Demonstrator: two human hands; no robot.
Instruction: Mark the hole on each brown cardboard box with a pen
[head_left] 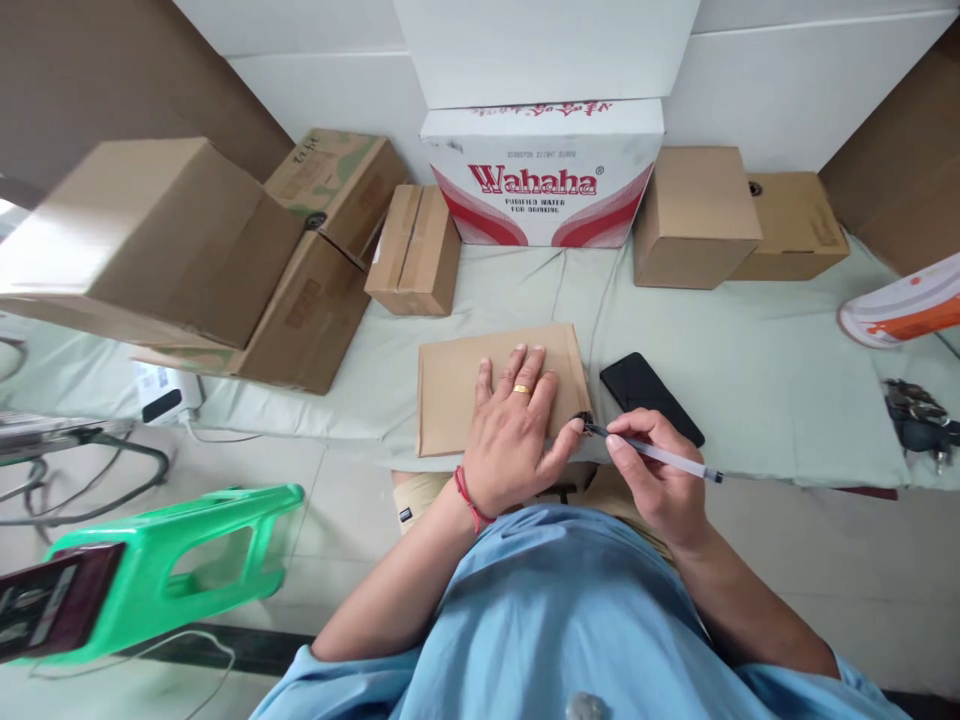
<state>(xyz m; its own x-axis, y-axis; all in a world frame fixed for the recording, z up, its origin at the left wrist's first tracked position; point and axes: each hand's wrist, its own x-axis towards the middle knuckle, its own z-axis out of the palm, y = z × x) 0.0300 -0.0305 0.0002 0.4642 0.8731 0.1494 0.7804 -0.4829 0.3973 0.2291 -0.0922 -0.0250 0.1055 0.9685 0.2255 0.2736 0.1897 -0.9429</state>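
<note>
A flat brown cardboard piece or notebook (450, 400) lies near the table's front edge. Spread over it is my left hand (514, 430), palm down, with a gold ring and a red wrist cord. My right hand (660, 475) pinches a pen (667, 455) that has a pale barrel and points left. The pen's dark tip meets a small black scribbled patch (583, 422) at the brown piece's lower right corner, close to my left thumb. A black phone (651, 397) rests just beyond my right hand.
A white Wahaha water box (544, 180) stands at the back. Brown boxes (416, 250) are stacked on the left, and more boxes (694, 215) sit back right. Keys (919, 415) lie far right below a white-orange cylinder (900, 305). A green stool (225, 560) stands lower left.
</note>
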